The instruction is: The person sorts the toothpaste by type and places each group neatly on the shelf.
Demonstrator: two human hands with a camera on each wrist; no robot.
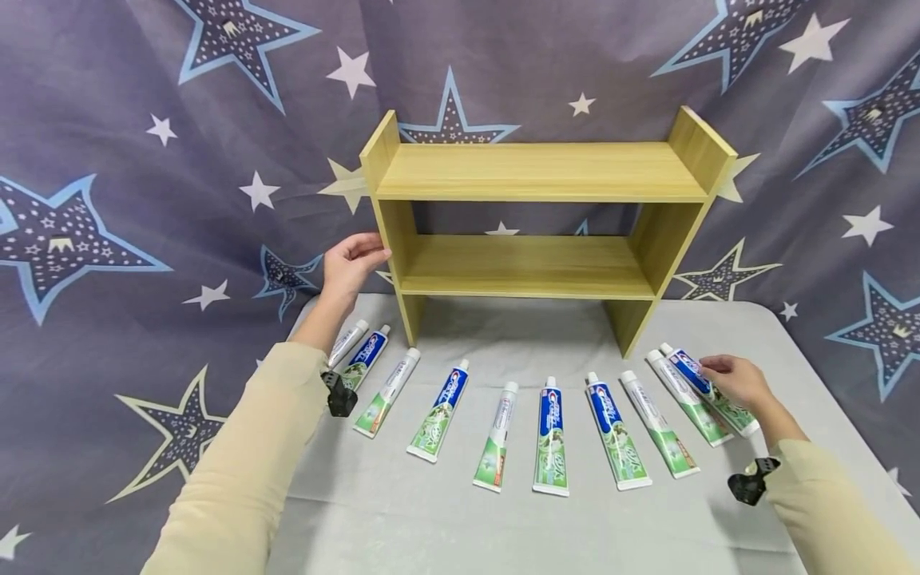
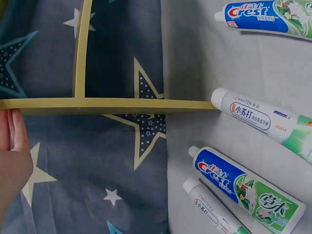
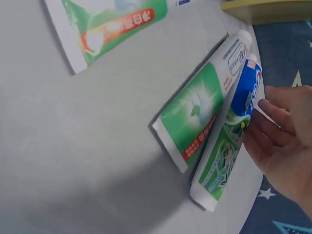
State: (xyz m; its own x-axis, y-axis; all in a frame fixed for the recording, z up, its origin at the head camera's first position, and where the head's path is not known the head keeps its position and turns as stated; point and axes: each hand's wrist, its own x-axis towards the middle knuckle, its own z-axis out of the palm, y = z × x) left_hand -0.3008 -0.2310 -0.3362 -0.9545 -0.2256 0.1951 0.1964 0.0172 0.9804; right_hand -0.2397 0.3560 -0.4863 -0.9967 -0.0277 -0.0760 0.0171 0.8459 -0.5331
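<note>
A two-tier wooden shelf [image 1: 532, 275] stands at the back of the table. My left hand [image 1: 352, 262] is at its left side panel, fingers extended and fingertips against the wood; the left wrist view shows the fingers [image 2: 18, 134] right at the panel. My right hand [image 1: 736, 382] is beside the rightmost blue-and-green Crest toothpaste tube [image 1: 707, 387], its fingers loosely bent at the tube's outer edge. In the right wrist view that hand [image 3: 282, 136] is not wrapped around the tube. A white-and-green toothpaste tube [image 3: 195, 107] lies close alongside the Crest one.
Several more toothpaste tubes, such as a Crest tube [image 1: 551, 435] and a white-and-green tube [image 1: 496, 438], lie in an arc across the grey tabletop [image 1: 446, 523], caps toward the shelf. A Crest tube [image 1: 366, 355] lies near my left forearm. A star-patterned curtain [image 1: 561, 72] hangs behind.
</note>
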